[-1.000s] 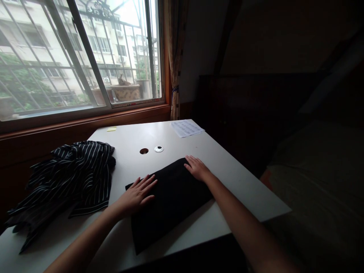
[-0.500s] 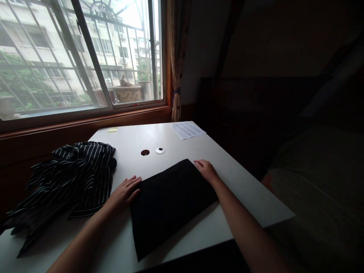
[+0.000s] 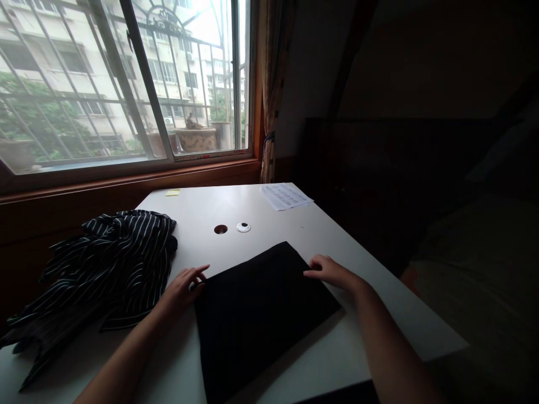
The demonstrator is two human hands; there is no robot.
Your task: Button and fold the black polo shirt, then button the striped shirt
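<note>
A folded black cloth (image 3: pixel 265 314) lies slantwise on the white table, its near end reaching the bottom of the view. At its upper left corner my left hand (image 3: pixel 183 289) pinches the edge, the index finger stretched out and the thumb low. My right hand (image 3: pixel 330 271) grips the right edge between thumb and bent fingers. Left of my left hand sits a crumpled heap of black and white striped fabric (image 3: pixel 135 247), hanging partly past the table's left side.
The white table (image 3: pixel 197 213) has a round cable hole (image 3: pixel 220 229) with a loose round cover (image 3: pixel 243 227) beside it. Printed sheets (image 3: pixel 286 196) and a yellow note (image 3: pixel 172 192) lie at the far edge. Behind are a barred window (image 3: pixel 197 84) and a curtain (image 3: pixel 269 101).
My right hand has slid down the cloth's right edge and closed on it. My left hand's flat fingers have bent into a pinch. The view has shifted slightly.
</note>
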